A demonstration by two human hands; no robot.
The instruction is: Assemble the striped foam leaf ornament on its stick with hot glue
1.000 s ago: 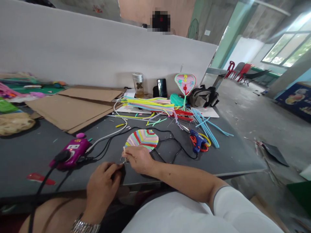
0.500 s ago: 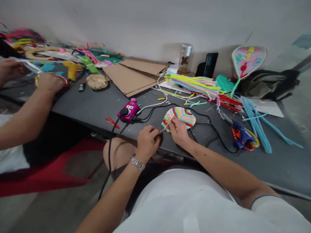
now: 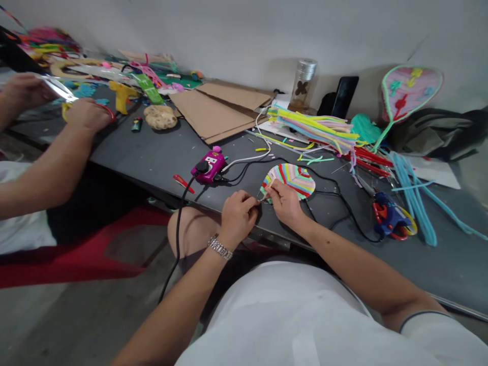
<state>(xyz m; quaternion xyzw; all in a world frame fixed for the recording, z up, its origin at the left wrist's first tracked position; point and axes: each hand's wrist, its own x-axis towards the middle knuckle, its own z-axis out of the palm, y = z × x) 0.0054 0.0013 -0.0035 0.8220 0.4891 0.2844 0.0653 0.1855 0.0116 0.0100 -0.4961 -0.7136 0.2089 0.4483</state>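
Pale strip (image 3: 264,196), upright a second ago, now slanted

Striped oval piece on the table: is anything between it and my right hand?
Nothing visible: your right hand overlaps the near edge of the striped oval piece in this view. Contact is unclear. Black cords lie beyond it and to its right.

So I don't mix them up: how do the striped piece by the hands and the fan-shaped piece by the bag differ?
The striped piece lies on the table; the fan-shaped piece stands upright at the back. The striped piece has multicoloured bands, while the fan-shaped piece is mostly pink with small coloured shapes. Both have rounded outlines.
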